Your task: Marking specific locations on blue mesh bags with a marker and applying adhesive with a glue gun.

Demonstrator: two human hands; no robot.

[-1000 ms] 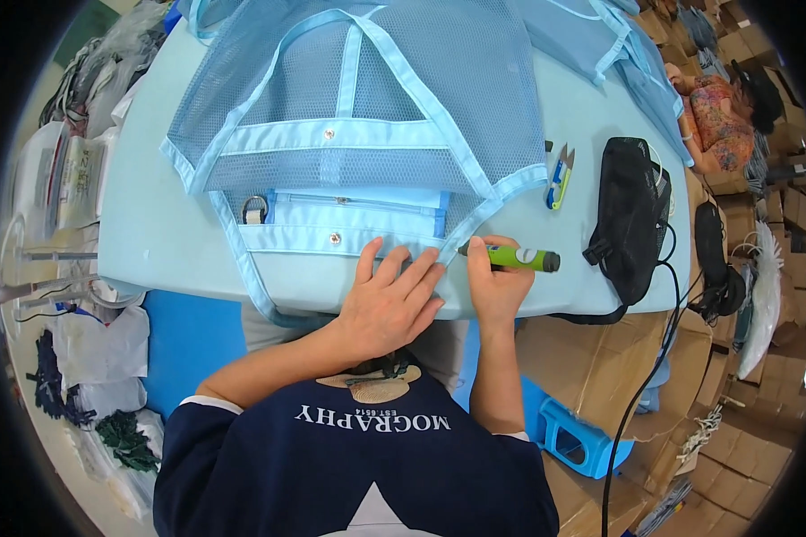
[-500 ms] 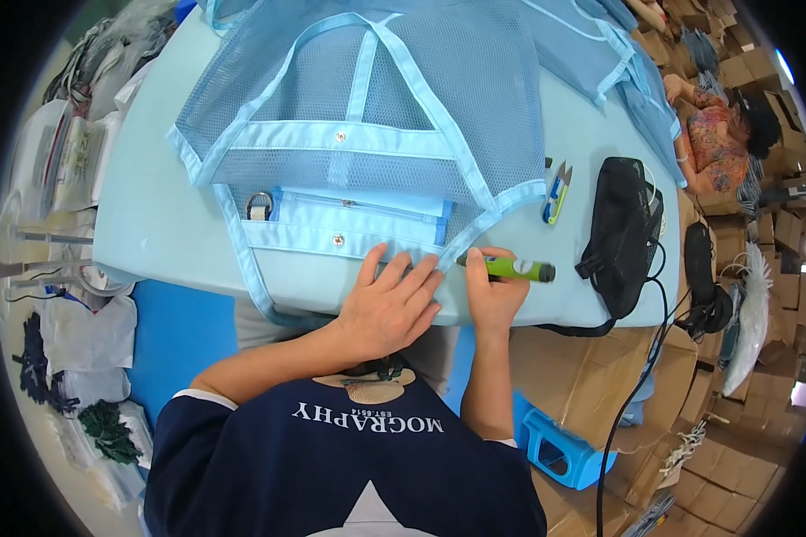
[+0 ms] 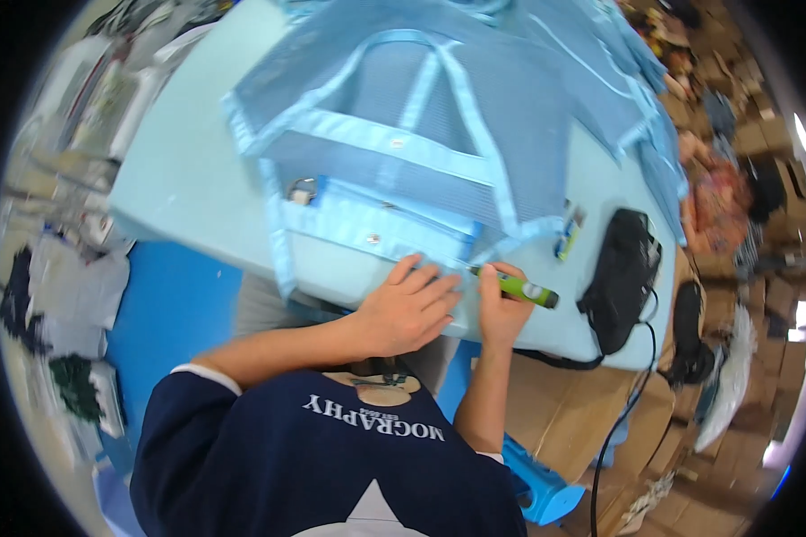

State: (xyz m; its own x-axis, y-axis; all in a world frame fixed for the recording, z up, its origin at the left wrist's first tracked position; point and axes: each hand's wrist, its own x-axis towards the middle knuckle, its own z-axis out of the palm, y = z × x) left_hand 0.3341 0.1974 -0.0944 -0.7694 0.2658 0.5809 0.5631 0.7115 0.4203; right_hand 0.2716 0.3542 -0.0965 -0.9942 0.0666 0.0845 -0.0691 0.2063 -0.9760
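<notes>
A light-blue mesh bag (image 3: 394,94) with pale blue fabric bands lies flat on the table. Its near band carries a metal snap button (image 3: 373,239), a zipped pouch (image 3: 394,208) and a metal ring (image 3: 303,190). My left hand (image 3: 409,306) rests on the near edge of that band, fingers stretched out and slightly apart. Just right of it, my right hand (image 3: 504,309) grips a thick green marker pen (image 3: 521,288). The pen's thin tip points left at the band's right end, close to my left fingertips; whether it touches the fabric I cannot tell.
Small thread snips (image 3: 570,234) and a black pouch (image 3: 620,282) with a cable lie on the table (image 3: 188,170) to the right. More blue mesh is piled at the far right. Cardboard boxes (image 3: 573,403) and a blue plastic stool (image 3: 539,483) stand below; another person (image 3: 721,206) sits beyond.
The whole view has turned and shifted, so the table and bag appear tilted and blurred. My hands keep nearly the same place on the bag, with the pen still in my right hand.
</notes>
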